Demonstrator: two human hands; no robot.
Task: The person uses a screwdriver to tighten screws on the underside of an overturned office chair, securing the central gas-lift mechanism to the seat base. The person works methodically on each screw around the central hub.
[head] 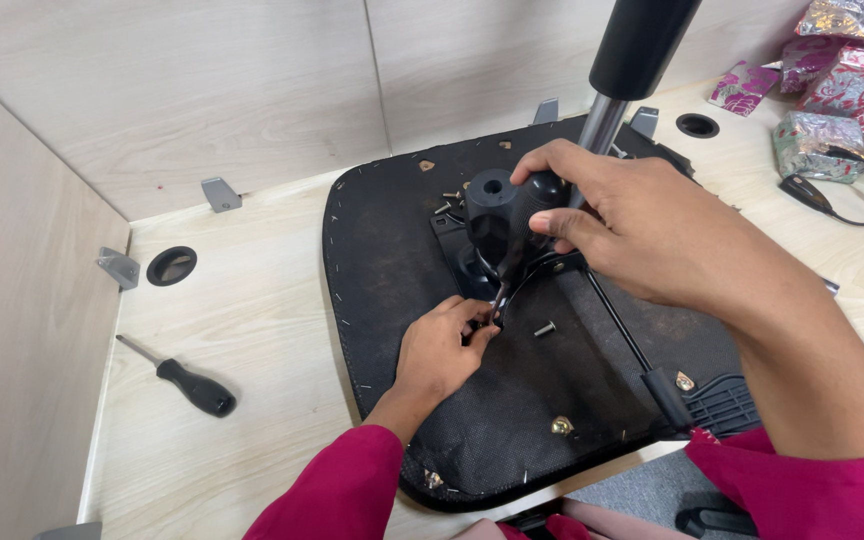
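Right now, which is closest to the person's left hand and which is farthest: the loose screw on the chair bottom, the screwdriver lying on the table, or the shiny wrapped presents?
From the left hand, in the head view:
1. Loose screw, just to its right on the black chair underside.
2. Black-handled screwdriver, off to its left on the table.
3. Shiny wrapped presents, far away in the top right corner.

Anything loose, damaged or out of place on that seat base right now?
Yes. A loose screw lies on the upturned seat base, right of the left hand; more sit near the mechanism under the right hand. The fabric is scuffed and stained.
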